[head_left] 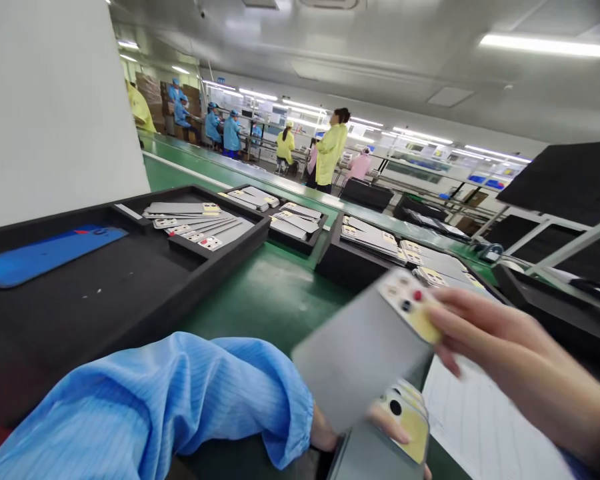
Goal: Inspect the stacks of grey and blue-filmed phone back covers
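Observation:
My right hand [500, 347] is closed, pinching a grey phone back cover [355, 347] by its camera corner. This cover is tilted and slightly blurred. Its camera area has a yellow patch, a red dot and a dark dot. Below it, my left hand [390, 425], in a light blue sleeve, is closed around a stack of similar phone back covers [380, 457] with yellow camera corners. The raised cover hides much of the left hand, though some of its fingers show on the stack. I cannot tell whether the raised cover touches the stack.
Black trays [215, 280] with fanned grey covers [200, 220] stand on the green bench [265, 293]. A blue panel [55, 253] lies at left. More covers [370, 237] fill trays at right. A printed sheet [480, 420] lies under my right arm. Several co-workers are beyond.

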Motion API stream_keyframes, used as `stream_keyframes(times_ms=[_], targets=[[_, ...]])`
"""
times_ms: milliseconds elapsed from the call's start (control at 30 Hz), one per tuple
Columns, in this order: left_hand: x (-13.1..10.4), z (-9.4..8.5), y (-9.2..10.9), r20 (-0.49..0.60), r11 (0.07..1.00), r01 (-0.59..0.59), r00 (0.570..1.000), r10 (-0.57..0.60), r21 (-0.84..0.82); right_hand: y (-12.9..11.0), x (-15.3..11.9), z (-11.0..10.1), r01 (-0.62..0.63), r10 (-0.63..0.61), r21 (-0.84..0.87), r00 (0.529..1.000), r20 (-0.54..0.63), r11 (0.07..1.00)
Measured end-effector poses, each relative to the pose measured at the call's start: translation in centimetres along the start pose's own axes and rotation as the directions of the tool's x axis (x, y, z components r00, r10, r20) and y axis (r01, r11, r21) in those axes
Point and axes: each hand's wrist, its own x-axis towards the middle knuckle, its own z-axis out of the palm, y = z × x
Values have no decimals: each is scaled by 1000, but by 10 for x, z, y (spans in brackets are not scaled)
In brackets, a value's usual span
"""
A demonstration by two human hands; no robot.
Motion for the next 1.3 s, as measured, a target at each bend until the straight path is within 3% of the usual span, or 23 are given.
stream_keyframes(times_ms=[100,233,300,367,467,633,800,900,1000,1100,1300], targets=[[1,2,1,-34,999,-52,998,53,10,-33,63,53,43,-124,278,951,283,960],[3,3,-1,-165,992,-125,978,124,3,-51,126,124,102,-224,397,936,273,912],[3,4,-1,-194,991,-135,972,132,-4,-50,139,142,109,-235,404,931,278,908],[1,5,0,-202,991,-137,970,132,-11,-45,141,142,104,-226,373,927,300,922],[-3,10,3,-173,992,-125,978,120,-20,-35,127,112,119,-211,273,916,341,955],[-13,15,7,-110,998,-59,992,56,-29,-15,81,20,145,-144,23,927,347,989],[-20,17,10,-121,1000,2,993,-4,-20,21,23,-73,54,-20,-236,989,145,970],[-22,19,14,-153,999,38,987,-38,-8,54,-11,-118,-70,68,-393,997,-21,917],[-21,19,16,-188,997,69,980,-62,28,87,-35,-148,-214,137,-524,974,-182,824],[-19,17,17,-209,995,92,975,-80,46,116,-48,-165,-345,179,-619,932,-315,705],[-17,14,16,-218,994,109,971,-99,33,148,-86,-189,-537,233,-677,839,-492,503]])
